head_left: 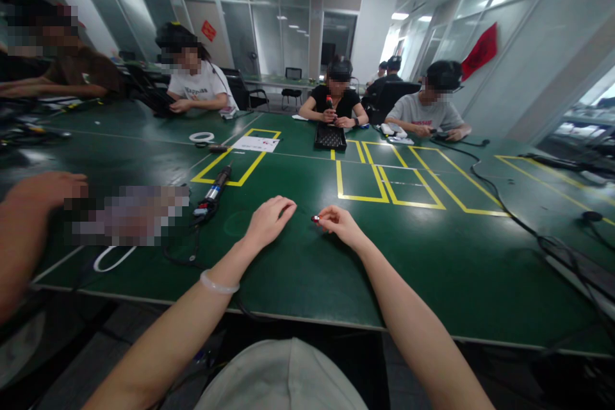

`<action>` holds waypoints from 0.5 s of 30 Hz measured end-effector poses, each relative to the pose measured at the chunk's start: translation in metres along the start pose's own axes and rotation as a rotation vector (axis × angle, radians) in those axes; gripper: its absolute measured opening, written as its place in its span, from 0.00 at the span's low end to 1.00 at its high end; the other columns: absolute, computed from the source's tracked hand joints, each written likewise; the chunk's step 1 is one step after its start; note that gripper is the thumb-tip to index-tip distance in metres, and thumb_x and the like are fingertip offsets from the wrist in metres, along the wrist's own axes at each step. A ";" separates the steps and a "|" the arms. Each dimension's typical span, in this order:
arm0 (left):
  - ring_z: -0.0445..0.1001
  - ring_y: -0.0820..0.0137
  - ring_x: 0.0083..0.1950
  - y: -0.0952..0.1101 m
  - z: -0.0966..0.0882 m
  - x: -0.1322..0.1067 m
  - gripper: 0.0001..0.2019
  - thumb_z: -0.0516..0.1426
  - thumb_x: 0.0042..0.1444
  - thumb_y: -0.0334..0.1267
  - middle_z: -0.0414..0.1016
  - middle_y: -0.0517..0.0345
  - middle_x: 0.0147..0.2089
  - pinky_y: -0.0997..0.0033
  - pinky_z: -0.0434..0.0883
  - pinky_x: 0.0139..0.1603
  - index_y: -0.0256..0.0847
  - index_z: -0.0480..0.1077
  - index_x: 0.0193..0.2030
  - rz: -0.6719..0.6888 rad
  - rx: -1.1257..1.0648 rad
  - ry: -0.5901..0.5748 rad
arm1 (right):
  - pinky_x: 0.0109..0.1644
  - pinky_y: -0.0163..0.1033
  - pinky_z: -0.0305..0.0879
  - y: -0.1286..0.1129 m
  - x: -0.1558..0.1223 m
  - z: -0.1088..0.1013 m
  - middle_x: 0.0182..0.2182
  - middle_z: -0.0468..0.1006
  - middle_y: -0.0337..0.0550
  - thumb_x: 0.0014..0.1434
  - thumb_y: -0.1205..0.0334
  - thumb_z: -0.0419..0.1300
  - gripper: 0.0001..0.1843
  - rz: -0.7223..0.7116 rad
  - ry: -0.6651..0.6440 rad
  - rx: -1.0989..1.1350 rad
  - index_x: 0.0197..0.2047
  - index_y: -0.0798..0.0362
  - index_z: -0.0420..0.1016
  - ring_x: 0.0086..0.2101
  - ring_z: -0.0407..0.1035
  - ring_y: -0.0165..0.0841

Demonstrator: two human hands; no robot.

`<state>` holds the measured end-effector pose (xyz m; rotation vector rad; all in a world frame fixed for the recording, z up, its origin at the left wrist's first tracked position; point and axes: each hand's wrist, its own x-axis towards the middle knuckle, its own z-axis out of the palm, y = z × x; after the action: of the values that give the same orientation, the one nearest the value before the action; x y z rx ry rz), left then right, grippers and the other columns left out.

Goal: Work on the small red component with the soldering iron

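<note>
Holding hand: right hand (342,225); thumb and fingertips closed in a narrow pinch on a small red-and-dark piece (315,219).
Piece position: projects from the right fingertips toward the left hand (267,224), over the green table (288,288); from where I stand, contact with the surface cannot be confirmed.
Left-hand fingers: close together and lightly bent, just beside the piece but apart from it; nothing shows in them, and I cannot tell whether the hidden palm covers anything.
Piece weight: probably very light, judging by its size; fingertip force appears sufficient.
Piece stiffness: presumably rigid; a pale glint suggests a smooth, hard face, though the detail is too small to read.
Slip risk: moderate, in my judgement; a smooth face could turn or spring out under an uneven squeeze.
Fragility: unknown; moderate pressure is advisable.
Grip point: opposite sides of the end nearest the right fingertips, leaving the far end exposed.
Corded tool (214,194): lies beyond the left fingers on their outer side, well apart from the piece.
Yellow tape outlines (362,197): on the tabletop, ahead of the right fingers.
</note>
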<state>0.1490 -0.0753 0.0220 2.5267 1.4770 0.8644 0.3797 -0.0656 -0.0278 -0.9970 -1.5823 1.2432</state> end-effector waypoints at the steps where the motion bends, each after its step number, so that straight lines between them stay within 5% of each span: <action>1: 0.70 0.65 0.47 -0.007 -0.008 -0.003 0.18 0.43 0.65 0.47 0.73 0.54 0.44 0.66 0.65 0.51 0.43 0.71 0.43 -0.036 0.071 0.022 | 0.26 0.32 0.61 0.000 0.000 -0.001 0.29 0.77 0.40 0.49 0.54 0.65 0.16 0.006 0.003 0.005 0.38 0.54 0.69 0.25 0.68 0.27; 9: 0.68 0.53 0.48 -0.089 -0.080 -0.057 0.24 0.43 0.62 0.53 0.71 0.41 0.47 0.58 0.66 0.45 0.37 0.69 0.48 -0.465 0.651 0.005 | 0.26 0.32 0.60 -0.002 -0.002 0.000 0.29 0.78 0.41 0.50 0.55 0.65 0.16 0.015 -0.022 0.005 0.38 0.54 0.69 0.25 0.68 0.27; 15: 0.72 0.54 0.43 -0.133 -0.097 -0.083 0.30 0.42 0.57 0.63 0.76 0.48 0.41 0.56 0.68 0.43 0.40 0.72 0.39 -0.741 0.596 -0.257 | 0.26 0.31 0.60 -0.003 -0.004 0.003 0.29 0.77 0.41 0.51 0.55 0.64 0.14 0.027 -0.022 -0.023 0.37 0.54 0.69 0.25 0.68 0.27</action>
<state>-0.0344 -0.0934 0.0215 1.9452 2.5600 -0.0225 0.3784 -0.0709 -0.0254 -1.0259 -1.6075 1.2611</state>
